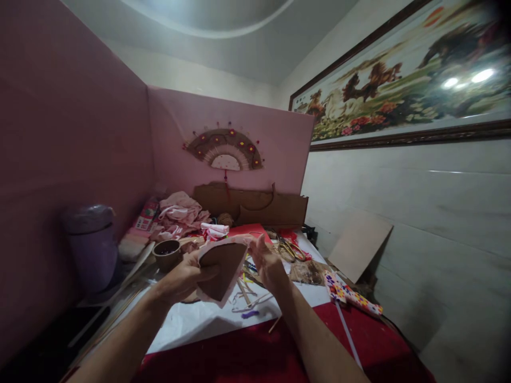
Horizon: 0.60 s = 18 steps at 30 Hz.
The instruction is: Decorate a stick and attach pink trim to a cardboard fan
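My left hand (187,279) grips a wedge-shaped piece of brown cardboard (223,268), its thumb lying across the brown face. Pale pink cloth (232,240) shows around the cardboard's edges, along the curved top and down the right side. At the upper right corner, my right hand (266,263) has its fingers closed on the cloth-covered edge; the fingertips are partly hidden. Below the piece, thin wooden sticks (244,292) and a purple fuzzy strip (250,315) lie on the white sheet (179,324).
Scissors (293,250) lie at the right rear. A brown bowl (166,255) of dark contents and crumpled pink cloth (181,213) stand left. A flower-patterned glue gun (351,295) is at the right. Behind, a decorated fan (225,150) hangs on a pink panel (167,127).
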{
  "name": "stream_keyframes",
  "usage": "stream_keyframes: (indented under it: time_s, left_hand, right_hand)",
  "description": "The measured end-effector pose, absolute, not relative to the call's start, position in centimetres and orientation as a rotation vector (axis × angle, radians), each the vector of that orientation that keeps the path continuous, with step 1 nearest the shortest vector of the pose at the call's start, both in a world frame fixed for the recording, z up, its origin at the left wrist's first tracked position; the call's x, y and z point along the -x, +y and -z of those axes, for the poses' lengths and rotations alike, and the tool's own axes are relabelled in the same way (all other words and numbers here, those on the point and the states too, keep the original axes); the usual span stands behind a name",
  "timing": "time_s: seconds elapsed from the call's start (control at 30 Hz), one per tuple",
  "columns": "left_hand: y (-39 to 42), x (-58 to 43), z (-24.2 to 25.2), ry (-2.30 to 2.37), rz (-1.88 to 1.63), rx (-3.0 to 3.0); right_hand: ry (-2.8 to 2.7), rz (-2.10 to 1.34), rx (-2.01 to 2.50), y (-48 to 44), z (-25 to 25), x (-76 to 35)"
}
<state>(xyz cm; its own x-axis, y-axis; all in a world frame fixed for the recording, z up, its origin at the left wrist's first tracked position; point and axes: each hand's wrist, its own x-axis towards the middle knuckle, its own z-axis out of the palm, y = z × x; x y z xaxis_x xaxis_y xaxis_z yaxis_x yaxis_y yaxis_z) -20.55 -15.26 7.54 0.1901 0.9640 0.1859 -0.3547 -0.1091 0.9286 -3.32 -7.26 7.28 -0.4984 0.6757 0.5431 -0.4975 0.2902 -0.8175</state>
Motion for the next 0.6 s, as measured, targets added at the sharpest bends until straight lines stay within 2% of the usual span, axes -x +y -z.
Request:
stream_keyframes:
  time_s: [0.37,0.6]
  left_hand:
    - [-14.6,20.6,-6.6,0.735,-1.327,-1.181]
    - [-14.8,20.7,-7.0,0.783,-1.356,-1.158]
  right_hand:
    - [-1.556,-1.186,0.242,-6.6,-8.0,2.4]
    - [-1.661,-1.025,0.124,-7.0,-8.3,2.1]
